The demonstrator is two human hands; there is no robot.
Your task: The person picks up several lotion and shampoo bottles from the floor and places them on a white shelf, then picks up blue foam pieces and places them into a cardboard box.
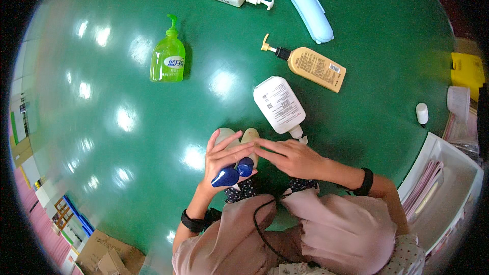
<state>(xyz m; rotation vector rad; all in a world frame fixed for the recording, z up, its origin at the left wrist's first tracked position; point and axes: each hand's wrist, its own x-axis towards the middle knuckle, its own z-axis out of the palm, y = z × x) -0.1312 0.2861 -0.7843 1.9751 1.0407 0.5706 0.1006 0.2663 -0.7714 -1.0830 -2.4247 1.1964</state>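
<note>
Green surface bears labelled bottles; left hand grips two containers, right hand unclenched

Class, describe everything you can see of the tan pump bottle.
The tan pump bottle looks plastic, with rounded shoulders, small dark print, a white barcode patch, black collar, pale stem and yellow pump head. It lies printed side up on the glossy green floor, pump toward the picture's upper left, below the light blue case. Only the floor appears to touch it.

White glare patches leftward on green floor, fisheye-bent edges, black corners, soft shadows
</note>
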